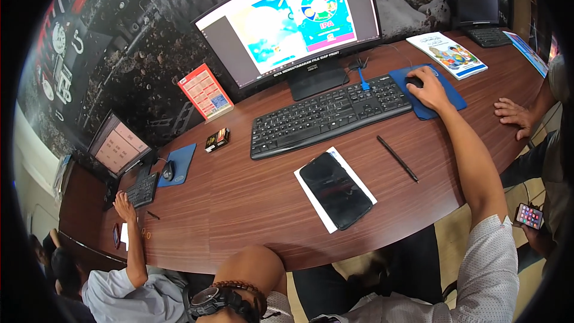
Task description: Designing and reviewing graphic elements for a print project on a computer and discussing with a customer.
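Left hand [239, 296], wristwatch and bead bracelet, fingers hidden: grip state unclear. Right hand [429, 87] grip closed over one black mouse [414, 81] on blue mousepad [427, 90], bench right. One keyboard [332, 113], one pen [397, 158], one phone [336, 189].

Taking the black keyboard [330, 115] as landmark: in front of it, bare wooden desk [239, 203] lies open, broken only by a dark tablet [335, 189] on a white sheet and a black pen [397, 158] to the tablet's right. Left of the keyboard a small box [217, 139] stands, then open wood. Behind it the monitor stand [317, 81] blocks passage. Right of it, the right hand [427, 88] covers the mouse on the blue pad [445, 93].
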